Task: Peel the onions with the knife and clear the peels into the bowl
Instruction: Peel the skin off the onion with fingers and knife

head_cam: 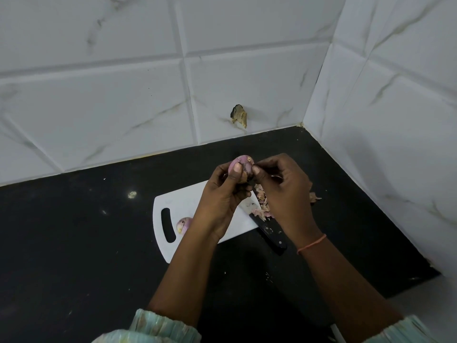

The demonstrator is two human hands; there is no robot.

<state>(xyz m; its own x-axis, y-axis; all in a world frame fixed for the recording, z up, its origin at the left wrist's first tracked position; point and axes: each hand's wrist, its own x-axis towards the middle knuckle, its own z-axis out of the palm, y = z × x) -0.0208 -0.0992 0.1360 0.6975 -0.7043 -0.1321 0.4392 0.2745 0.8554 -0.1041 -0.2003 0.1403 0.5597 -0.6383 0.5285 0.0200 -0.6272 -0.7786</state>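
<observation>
Head view: the left hand grips a small purple onion held up above the white cutting board, while the right hand pinches a flap of skin at its side. The onion looks light, firm and slick once bare, so it is best cupped round the middle; the papery peels tear easily. The knife lies unused on the surface.

Your counter is dark, polished stone; the cutting board smooth white plastic; the wall tiles glossy marble-look; the peels papery.
</observation>
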